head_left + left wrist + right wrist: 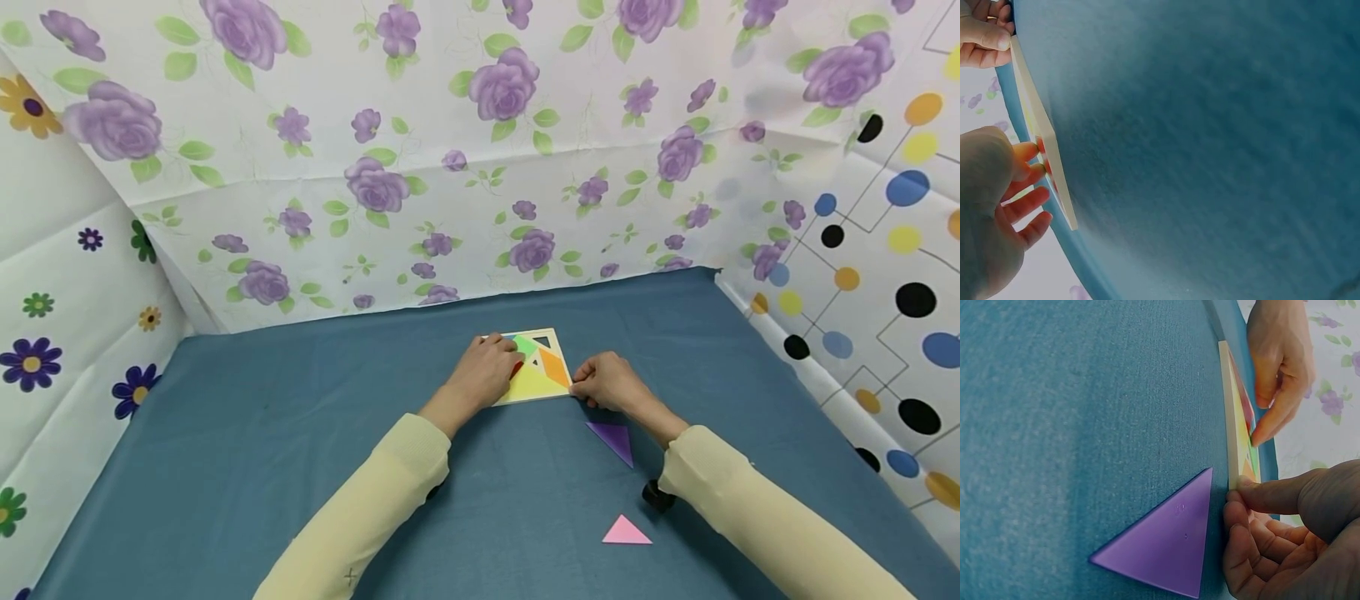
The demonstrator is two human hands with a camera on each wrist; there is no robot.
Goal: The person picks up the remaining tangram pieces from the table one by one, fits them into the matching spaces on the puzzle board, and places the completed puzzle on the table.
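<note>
1. A puzzle board point(1058, 169) sits on a blue-covered desk point(285, 433) between two hands, its near edge slanting slightly away toward the right; the left hand hides part, so its long axis cannot be told.
2. Left hand point(483, 372) — fingers point(1025, 203) spread and slightly bent, tips touching the board at a red piece point(517, 368).
3. Right hand point(613, 385) — thumb and curled forefinger pinch the board's near right corner.
4. Just below lies a purple triangle point(618, 438), long edge running far left to near right; closer in, a pink triangle point(626, 533) points away from the person.
</note>
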